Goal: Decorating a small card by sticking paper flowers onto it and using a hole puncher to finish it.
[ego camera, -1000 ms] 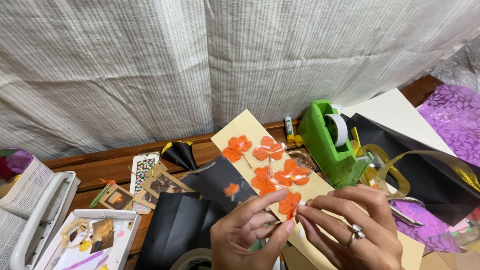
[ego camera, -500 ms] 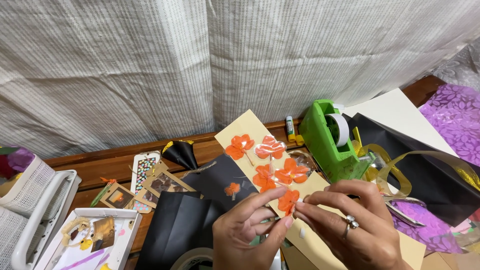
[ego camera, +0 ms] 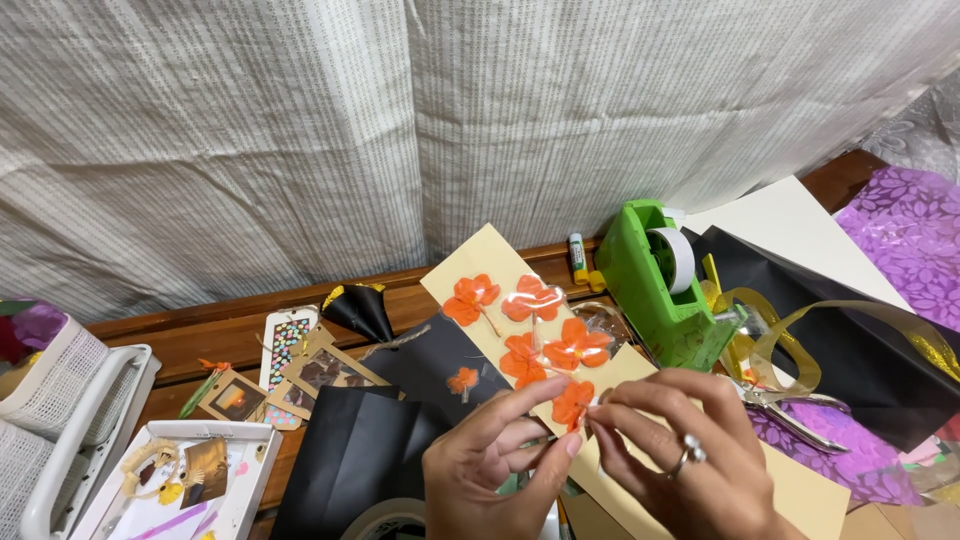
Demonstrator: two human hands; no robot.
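Fingertips of both hands are brought together over an orange pressed flower (ego camera: pixel 573 402) near the middle of the scene. The flower is pinched between the thumb and forefinger of the left hand (ego camera: pixel 490 470), while the tips of the right hand (ego camera: pixel 680 460) are closed on its right edge; a ring is worn on one finger of that hand. The flower lies on a long cream card (ego camera: pixel 640 375) that runs from the far middle to the near right. Four more orange flowers (ego camera: pixel 530 325) are laid on the card, farther away than the held one. A single small orange flower (ego camera: pixel 462 380) is seen on black paper (ego camera: pixel 360 460) just left of the card. A green tape dispenser (ego camera: pixel 660 285) stands to the right of the card, with a glue stick (ego camera: pixel 577 256) just beside it on the far side. Gold ribbon (ego camera: pixel 790 340) and scissors (ego camera: pixel 790 410) are found on the right, over black and purple paper (ego camera: pixel 910 240). On the left, small decorated tags (ego camera: pixel 290 350) and a white tray (ego camera: pixel 190 480) rest on the wooden table (ego camera: pixel 200 335).
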